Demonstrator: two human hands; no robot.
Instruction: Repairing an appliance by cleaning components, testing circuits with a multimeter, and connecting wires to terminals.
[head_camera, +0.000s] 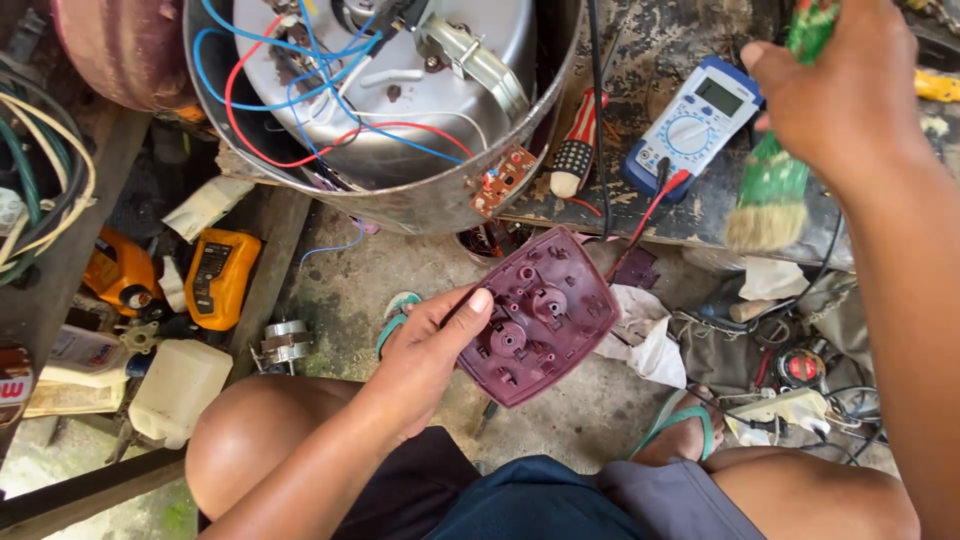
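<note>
Cluttered concrete floor lies below a worn dark bench at the far side, with tools and rags scattered about. On the bench's left end sits a round metal appliance shell, turned up so its red, blue and white wires show. To its right lie a red-striped screwdriver and a blue and white multimeter. The left hand grips a maroon plastic cover by its left edge, thumb on the ribbed inner face, near the knees. The right hand is closed around the green handle of a paintbrush, bristles down, over the bench's right part, well apart from the cover. A yellow meter lies at left on the floor.
</note>
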